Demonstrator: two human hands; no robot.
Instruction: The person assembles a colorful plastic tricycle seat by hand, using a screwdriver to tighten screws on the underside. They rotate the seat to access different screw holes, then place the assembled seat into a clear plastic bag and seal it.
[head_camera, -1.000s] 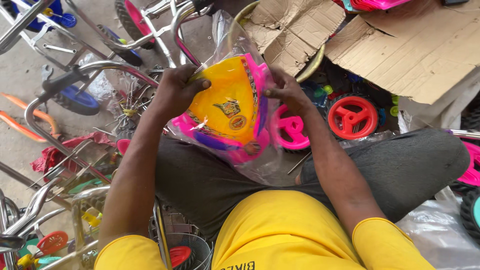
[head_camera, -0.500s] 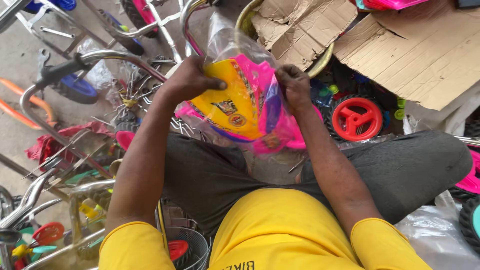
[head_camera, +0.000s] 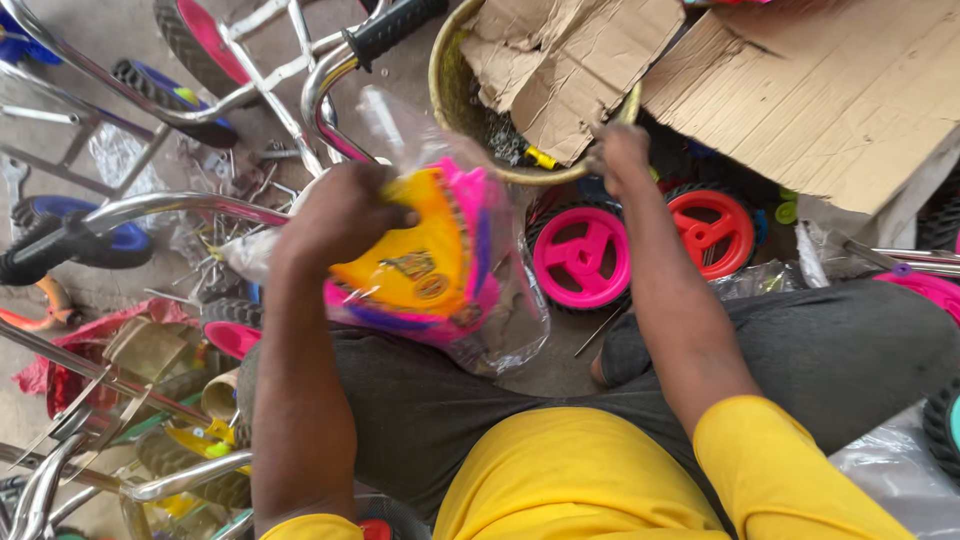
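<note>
So the left hand (head_camera: 345, 215) is clamped on the top edge of a yellow and pink plastic seat piece (head_camera: 425, 265) that sits inside a clear plastic bag (head_camera: 510, 320); fingers curled tight over the rim, holding it up above the lap, tilted a bit; the bag hangs loose under and to the right of that hand. The right hand (head_camera: 622, 150) is well apart from the left, up at the rim of a round yellowish basket (head_camera: 450, 95); it looks closed around something small at the rim, but can't really tell what, it's hidden by the fingers. Torn cardboard (head_camera: 560, 70) lies in the basket just above that hand; a bigger cardboard sheet (head_camera: 840, 90) is off to its right. Between the two hands, lower down, there's a pink wheel (head_camera: 580, 258); a red wheel (head_camera: 712, 232) sits just right of the right forearm. Above the left hand a chrome handlebar with a black grip (head_camera: 395, 25) arches over; left of it there's a pile of chrome frame tubes (head_camera: 150, 205) and small loose metal bits.
</note>
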